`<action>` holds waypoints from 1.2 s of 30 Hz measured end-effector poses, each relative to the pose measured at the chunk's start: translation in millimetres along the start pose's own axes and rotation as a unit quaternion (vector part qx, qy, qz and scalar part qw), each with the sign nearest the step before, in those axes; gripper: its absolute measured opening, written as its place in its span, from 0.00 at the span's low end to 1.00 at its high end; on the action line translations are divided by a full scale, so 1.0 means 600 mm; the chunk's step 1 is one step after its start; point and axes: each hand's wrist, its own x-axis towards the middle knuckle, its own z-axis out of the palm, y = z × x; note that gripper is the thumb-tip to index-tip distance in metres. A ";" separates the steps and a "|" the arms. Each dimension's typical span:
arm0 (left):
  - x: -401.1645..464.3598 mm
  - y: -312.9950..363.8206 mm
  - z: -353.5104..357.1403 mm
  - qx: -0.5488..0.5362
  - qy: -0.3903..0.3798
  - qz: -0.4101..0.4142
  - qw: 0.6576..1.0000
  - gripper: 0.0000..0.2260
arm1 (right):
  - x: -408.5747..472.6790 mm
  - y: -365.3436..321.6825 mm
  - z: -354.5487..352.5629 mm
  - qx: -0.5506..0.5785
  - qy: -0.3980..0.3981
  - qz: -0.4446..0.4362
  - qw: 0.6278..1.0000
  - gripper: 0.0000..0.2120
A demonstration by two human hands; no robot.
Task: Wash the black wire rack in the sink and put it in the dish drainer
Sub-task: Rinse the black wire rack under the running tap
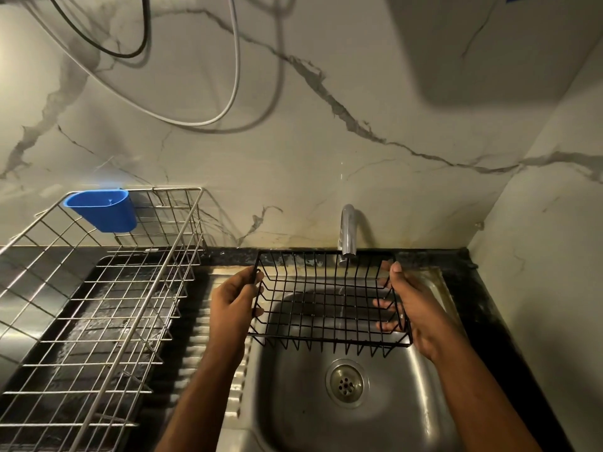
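Sink (408, 402): bare steel basin, drain (346, 383) at 6 o'clock of the rack.
Hands: left hand (233, 300) grips the rack's 9 o'clock end; right hand (409, 301) holds the 3 o'clock end, fingers through the wires.
Rack (326, 301): held over the basin, under the tap (347, 230).
Drainer (98, 305): at 9 o'clock on the desk, blue cup (102, 208) hung on its far rim.
Progress: washing seems under way; water flow unclear. Moving the rack to the drainer remains.
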 end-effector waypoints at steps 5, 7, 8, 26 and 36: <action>-0.002 -0.006 0.002 -0.007 0.002 -0.003 1.000 0.17 | -0.003 0.000 -0.002 -0.001 0.000 -0.003 1.000 0.25; -0.002 -0.005 0.002 -0.009 0.002 -0.002 1.000 0.17 | -0.004 0.000 -0.002 -0.003 -0.001 -0.004 1.000 0.25; -0.003 -0.005 0.002 -0.011 0.002 -0.002 1.000 0.17 | -0.004 0.000 -0.002 -0.004 -0.001 -0.005 1.000 0.25; -0.003 -0.010 -0.007 -0.011 0.003 -0.001 1.000 0.16 | -0.009 -0.001 0.005 -0.015 0.002 -0.012 1.000 0.24; -0.004 -0.007 -0.018 -0.018 0.013 -0.010 1.000 0.16 | -0.007 -0.001 0.018 -0.016 -0.007 -0.004 1.000 0.23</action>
